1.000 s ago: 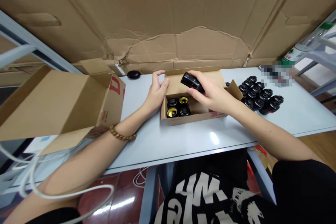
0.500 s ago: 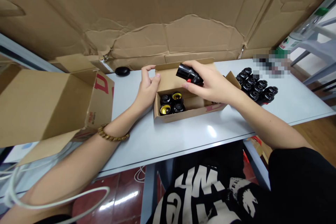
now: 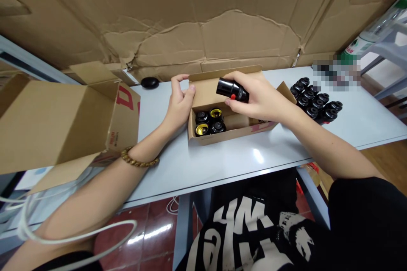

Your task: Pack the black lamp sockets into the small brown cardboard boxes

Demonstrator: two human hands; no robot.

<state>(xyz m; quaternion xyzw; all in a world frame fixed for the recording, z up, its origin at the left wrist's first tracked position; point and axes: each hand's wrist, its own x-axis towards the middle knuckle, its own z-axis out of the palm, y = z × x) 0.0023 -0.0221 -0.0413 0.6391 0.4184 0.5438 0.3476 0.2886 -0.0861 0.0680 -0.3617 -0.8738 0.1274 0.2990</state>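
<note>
My right hand is closed around a black lamp holder with a red button, tilted above a small open cardboard box. My left hand grips the box at its left back corner, thumb by the raised lid. Several black lamp holders stand together in the left end of the box, two of them showing gold-coloured threaded insides. Part of the box's right end is hidden under my right hand and forearm.
A larger open carton lies at left. More black lamp holders stand grouped on the white table at right. A black oval object sits near the cardboard wall. A bottle stands far right; a white cable loops lower left.
The lamp holder in my right hand has turned slightly, so its red button shows more. My left hand stays on the box. The whole view has shifted a little.
</note>
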